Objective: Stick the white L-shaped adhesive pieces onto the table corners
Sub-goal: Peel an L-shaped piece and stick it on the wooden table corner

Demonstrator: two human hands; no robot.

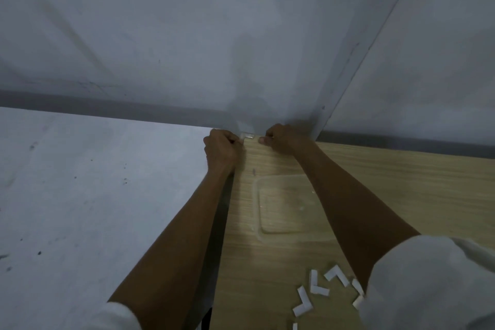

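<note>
Pale wood-grain laminate table with a smooth matt face, clear glossy plastic tray, white matt paper-like L-shaped pieces, scuffed matt grey floor, soft white cloth sleeve

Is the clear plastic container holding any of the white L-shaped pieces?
No, the clear container is empty; the loose L-shaped pieces lie on the table nearer the person.

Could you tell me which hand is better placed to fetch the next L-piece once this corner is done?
Probably the right hand: the loose L-pieces lie on the table beside the right forearm, while the left hand sits at the table's outer edge.
</note>
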